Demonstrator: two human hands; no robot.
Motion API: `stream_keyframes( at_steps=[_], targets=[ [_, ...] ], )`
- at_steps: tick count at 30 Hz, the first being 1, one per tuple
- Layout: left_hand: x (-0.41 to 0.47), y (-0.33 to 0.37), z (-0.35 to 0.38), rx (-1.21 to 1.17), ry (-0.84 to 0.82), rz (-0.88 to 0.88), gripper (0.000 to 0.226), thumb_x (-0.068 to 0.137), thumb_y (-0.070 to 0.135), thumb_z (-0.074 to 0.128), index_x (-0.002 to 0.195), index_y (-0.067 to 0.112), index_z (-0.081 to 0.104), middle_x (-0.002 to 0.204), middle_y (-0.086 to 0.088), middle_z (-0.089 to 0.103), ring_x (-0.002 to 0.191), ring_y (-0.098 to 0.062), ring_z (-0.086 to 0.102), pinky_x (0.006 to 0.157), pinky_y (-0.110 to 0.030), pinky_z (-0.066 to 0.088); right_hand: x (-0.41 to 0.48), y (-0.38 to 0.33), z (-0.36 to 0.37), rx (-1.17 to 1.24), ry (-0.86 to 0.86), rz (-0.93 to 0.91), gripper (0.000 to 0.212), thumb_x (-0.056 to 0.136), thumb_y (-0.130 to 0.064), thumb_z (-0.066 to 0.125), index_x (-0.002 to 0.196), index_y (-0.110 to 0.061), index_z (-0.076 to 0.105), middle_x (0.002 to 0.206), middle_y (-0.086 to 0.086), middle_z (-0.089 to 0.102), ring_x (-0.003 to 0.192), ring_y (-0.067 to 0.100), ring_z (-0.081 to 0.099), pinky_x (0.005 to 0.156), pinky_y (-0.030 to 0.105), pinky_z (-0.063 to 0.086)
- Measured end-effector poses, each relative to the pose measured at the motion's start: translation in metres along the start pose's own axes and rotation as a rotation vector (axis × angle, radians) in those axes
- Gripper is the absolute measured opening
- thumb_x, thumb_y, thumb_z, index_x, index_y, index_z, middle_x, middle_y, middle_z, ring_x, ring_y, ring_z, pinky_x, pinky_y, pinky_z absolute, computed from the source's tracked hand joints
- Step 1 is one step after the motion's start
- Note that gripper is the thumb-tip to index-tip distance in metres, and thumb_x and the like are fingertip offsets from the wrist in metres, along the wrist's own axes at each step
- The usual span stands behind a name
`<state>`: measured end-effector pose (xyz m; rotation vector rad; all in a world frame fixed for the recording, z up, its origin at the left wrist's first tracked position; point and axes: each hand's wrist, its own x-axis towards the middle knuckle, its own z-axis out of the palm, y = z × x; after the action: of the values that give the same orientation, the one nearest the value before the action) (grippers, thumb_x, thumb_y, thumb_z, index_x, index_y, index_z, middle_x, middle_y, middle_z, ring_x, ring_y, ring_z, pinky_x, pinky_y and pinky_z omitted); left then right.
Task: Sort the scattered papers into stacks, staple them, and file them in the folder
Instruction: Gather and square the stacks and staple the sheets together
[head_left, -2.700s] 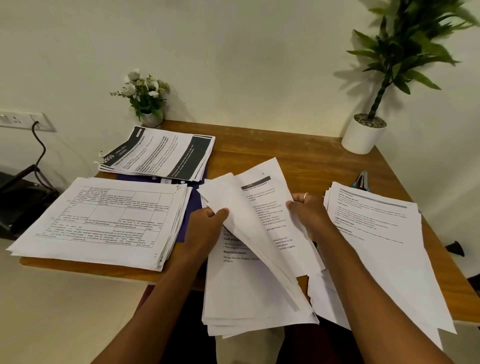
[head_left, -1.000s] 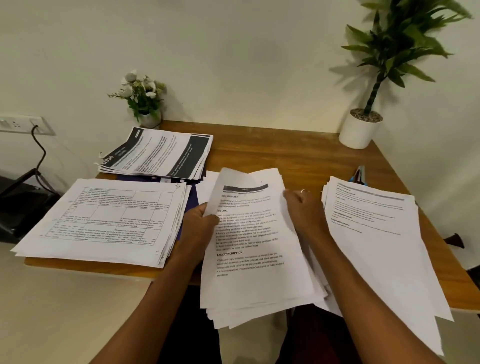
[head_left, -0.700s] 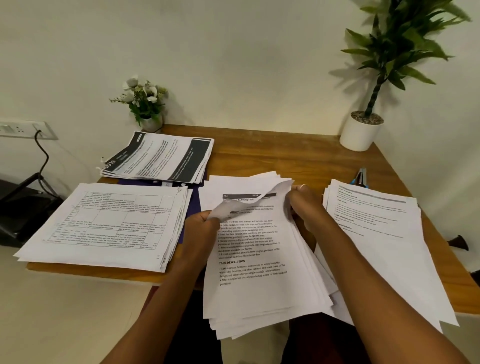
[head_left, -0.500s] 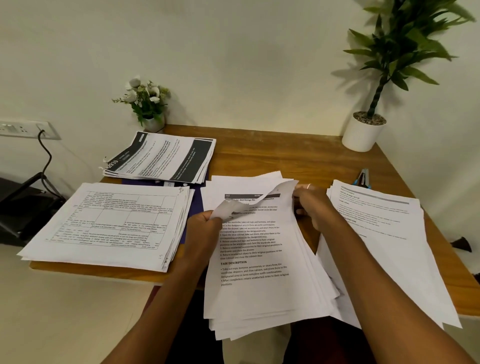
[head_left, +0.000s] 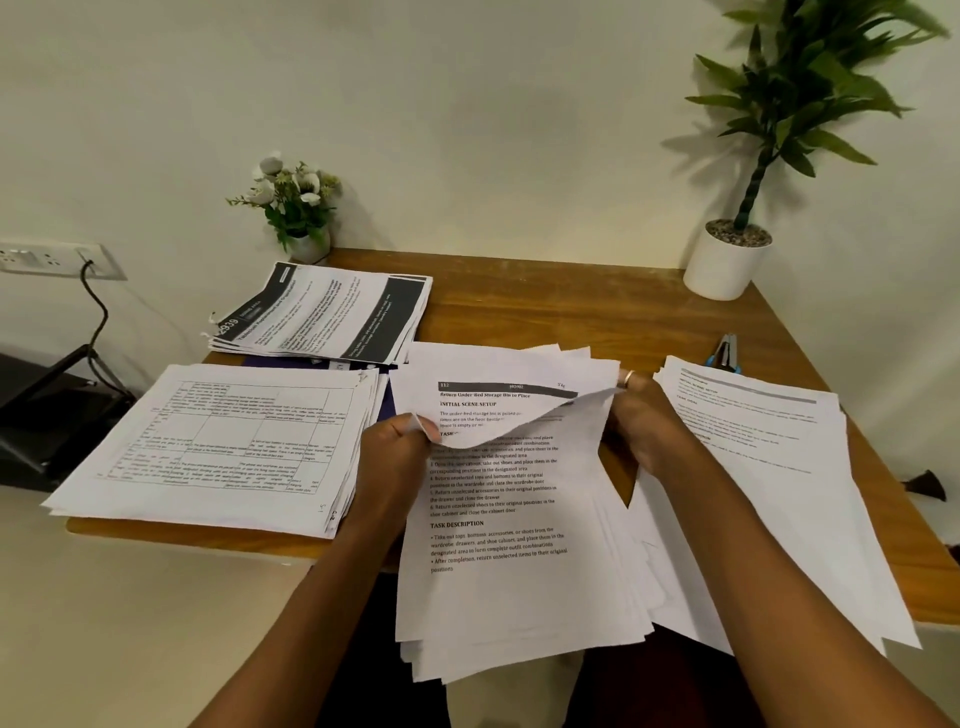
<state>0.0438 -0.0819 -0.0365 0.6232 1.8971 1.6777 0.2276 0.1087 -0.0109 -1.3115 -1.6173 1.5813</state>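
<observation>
**Sorting partway, nothing stapled yet**

In the head view, three stacks lie on the counter (head_left: 545, 301): a gridded stack (head_left: 218, 441) at left, a dark-banded stack (head_left: 322, 317) behind it, and a plain stack (head_left: 769, 452) at right. The unsorted pile (head_left: 498, 597) sits before me, overhanging the near edge. The stapler (head_left: 724, 353) lies beyond the plain stack, and the purple folder (head_left: 383, 410) peeks from under the left stacks. My left hand (head_left: 400, 457) pinches a corner of the top sheet (head_left: 519, 423), curling it back. My right hand (head_left: 649, 431) grips its far right edge.

The left hand (head_left: 396, 460) and right hand (head_left: 645, 431) have peeled the top sheet (head_left: 493, 571) lower, baring the next page (head_left: 493, 401).
</observation>
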Motion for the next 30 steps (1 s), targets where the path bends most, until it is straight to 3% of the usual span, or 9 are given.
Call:
stream_keyframes(
  at_steps=[3,7,11,14,17,20,24,27,30],
  targets=[
    [-0.003,-0.003,0.001,0.042,-0.003,0.026,0.041,0.090,-0.013,0.053,0.060,0.013,0.063,0.065,0.014,0.071,0.072,0.001,0.065,0.055,-0.009,0.046,-0.005,0.001,0.005,0.089,-0.040,-0.061,0.023,0.096,-0.020,0.065,0.116,-0.028,0.073,0.103,-0.005,0.078,0.102,0.024,0.072,0.088,0.042,0.060],
    [-0.007,-0.003,0.004,0.073,-0.005,0.071,0.047,0.096,-0.005,0.050,0.061,0.020,0.069,0.069,0.018,0.073,0.068,0.006,0.067,0.054,-0.009,0.047,-0.017,-0.004,0.013,0.272,-0.137,-0.123,0.032,0.105,-0.014,0.042,0.114,-0.023,0.072,0.108,-0.001,0.077,0.103,0.018,0.072,0.086,0.033,0.058],
    [-0.003,-0.005,0.006,0.124,0.039,0.063,0.034,0.098,0.004,0.052,0.071,0.019,0.066,0.062,0.013,0.069,0.059,-0.004,0.065,0.045,-0.011,0.045,-0.026,0.004,0.022,0.061,-0.117,-0.203,0.024,0.102,-0.033,0.055,0.120,-0.033,0.071,0.120,-0.003,0.073,0.112,0.022,0.068,0.096,0.047,0.057],
    [-0.001,-0.007,0.008,0.126,0.064,0.034,0.022,0.094,0.000,0.053,0.084,0.014,0.067,0.078,0.010,0.069,0.071,-0.011,0.067,0.046,-0.012,0.046,-0.038,0.009,0.033,-0.090,-0.160,-0.226,0.053,0.095,-0.062,0.054,0.142,-0.036,0.054,0.140,-0.009,0.061,0.126,0.014,0.059,0.099,0.039,0.053],
    [0.002,-0.011,0.006,0.152,0.067,0.054,0.033,0.095,0.002,0.057,0.123,0.019,0.059,0.113,0.016,0.065,0.099,-0.010,0.065,0.072,-0.017,0.055,-0.052,0.001,0.039,-0.191,-0.092,-0.208,0.060,0.099,-0.060,0.038,0.152,-0.031,0.041,0.147,-0.010,0.050,0.134,0.013,0.045,0.100,0.031,0.041],
    [0.007,-0.017,0.003,0.187,0.076,0.055,0.073,0.095,0.003,0.061,0.156,0.030,0.032,0.153,0.006,0.046,0.134,-0.020,0.050,0.105,-0.049,0.049,-0.055,-0.004,0.028,-0.219,-0.160,-0.147,0.040,0.096,-0.056,0.051,0.132,-0.037,0.053,0.120,-0.018,0.064,0.113,0.012,0.066,0.079,0.027,0.054],
    [0.006,-0.016,0.005,0.116,0.122,0.057,0.072,0.094,0.000,0.062,0.151,0.033,0.034,0.148,0.008,0.047,0.130,-0.020,0.052,0.095,-0.039,0.054,-0.055,-0.006,0.017,-0.265,-0.258,-0.071,0.015,0.098,-0.032,0.064,0.111,-0.035,0.057,0.105,-0.018,0.067,0.083,0.009,0.071,0.063,0.023,0.055],
    [0.001,-0.012,0.010,0.079,0.085,0.081,0.048,0.097,0.000,0.056,0.134,0.029,0.050,0.134,0.006,0.059,0.113,-0.015,0.063,0.069,-0.017,0.056,-0.058,-0.008,0.033,-0.327,-0.170,-0.107,0.037,0.102,-0.021,0.054,0.138,-0.030,0.053,0.100,-0.019,0.063,0.084,0.012,0.067,0.064,0.029,0.056],
    [-0.003,-0.003,0.019,0.049,-0.042,0.083,0.016,0.102,0.019,0.057,0.109,0.022,0.071,0.104,0.004,0.074,0.091,-0.012,0.073,0.066,-0.020,0.059,-0.062,-0.004,0.057,-0.244,-0.341,-0.064,0.057,0.100,-0.033,0.051,0.153,-0.044,0.034,0.131,-0.007,0.063,0.098,0.024,0.073,0.081,0.043,0.062]
  ],
)
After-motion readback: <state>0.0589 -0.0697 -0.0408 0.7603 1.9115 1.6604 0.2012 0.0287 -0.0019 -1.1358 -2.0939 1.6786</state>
